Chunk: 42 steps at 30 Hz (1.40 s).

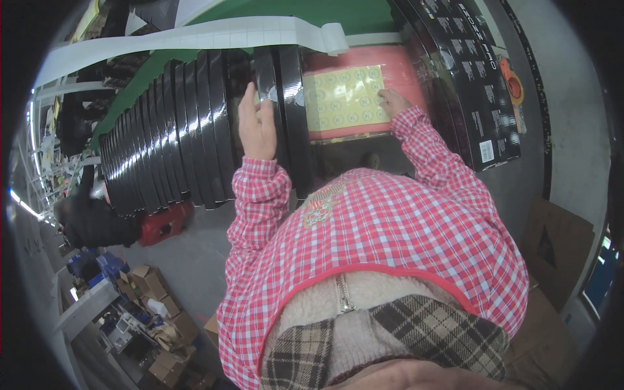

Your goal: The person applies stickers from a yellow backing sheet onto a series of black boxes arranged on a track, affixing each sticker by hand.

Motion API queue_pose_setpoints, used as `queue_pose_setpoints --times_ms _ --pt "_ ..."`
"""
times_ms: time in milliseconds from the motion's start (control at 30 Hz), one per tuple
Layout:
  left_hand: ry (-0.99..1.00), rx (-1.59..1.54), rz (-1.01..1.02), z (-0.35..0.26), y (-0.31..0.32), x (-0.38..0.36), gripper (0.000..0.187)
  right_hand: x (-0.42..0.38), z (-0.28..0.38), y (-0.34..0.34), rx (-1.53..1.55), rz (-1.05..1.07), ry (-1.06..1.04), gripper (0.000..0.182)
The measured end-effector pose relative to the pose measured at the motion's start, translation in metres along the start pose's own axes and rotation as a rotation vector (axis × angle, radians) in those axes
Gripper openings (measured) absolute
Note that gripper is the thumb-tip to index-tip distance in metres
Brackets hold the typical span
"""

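My left hand (257, 127) is open, its fingers stretched away from me, against one of the black glossy boxes (265, 97) standing on edge in a long row. Nothing shows in its grasp. My right hand (394, 103) pinches the right edge of a yellow sheet of round stickers (346, 97). The sheet lies flat on a pink-red surface (406, 75), between the row of boxes and a large printed black box. Small round marks repeat across the stickers. Its fingertips are partly hidden at the sheet's edge.
A long white paper strip (188, 40) with a curled end runs over the far side of the row. The printed black box (478, 91) and an orange tape dispenser (513, 84) stand right. Lower left are a red stool (166, 224), a person in dark clothes (97, 218) and cardboard boxes (148, 283).
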<state>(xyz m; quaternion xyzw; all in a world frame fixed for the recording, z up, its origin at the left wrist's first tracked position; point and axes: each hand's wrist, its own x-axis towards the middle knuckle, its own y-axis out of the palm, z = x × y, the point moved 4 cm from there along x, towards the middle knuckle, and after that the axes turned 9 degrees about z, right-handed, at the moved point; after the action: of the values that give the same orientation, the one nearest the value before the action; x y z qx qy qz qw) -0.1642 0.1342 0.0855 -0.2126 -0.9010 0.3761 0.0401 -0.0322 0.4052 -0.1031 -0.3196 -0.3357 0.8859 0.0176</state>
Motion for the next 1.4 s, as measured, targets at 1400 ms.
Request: queue_pose_setpoints --times_ms 1400 --pt "0.004 0.196 0.611 0.029 0.29 0.054 0.027 0.008 -0.021 0.006 0.123 -0.193 -0.003 0.012"
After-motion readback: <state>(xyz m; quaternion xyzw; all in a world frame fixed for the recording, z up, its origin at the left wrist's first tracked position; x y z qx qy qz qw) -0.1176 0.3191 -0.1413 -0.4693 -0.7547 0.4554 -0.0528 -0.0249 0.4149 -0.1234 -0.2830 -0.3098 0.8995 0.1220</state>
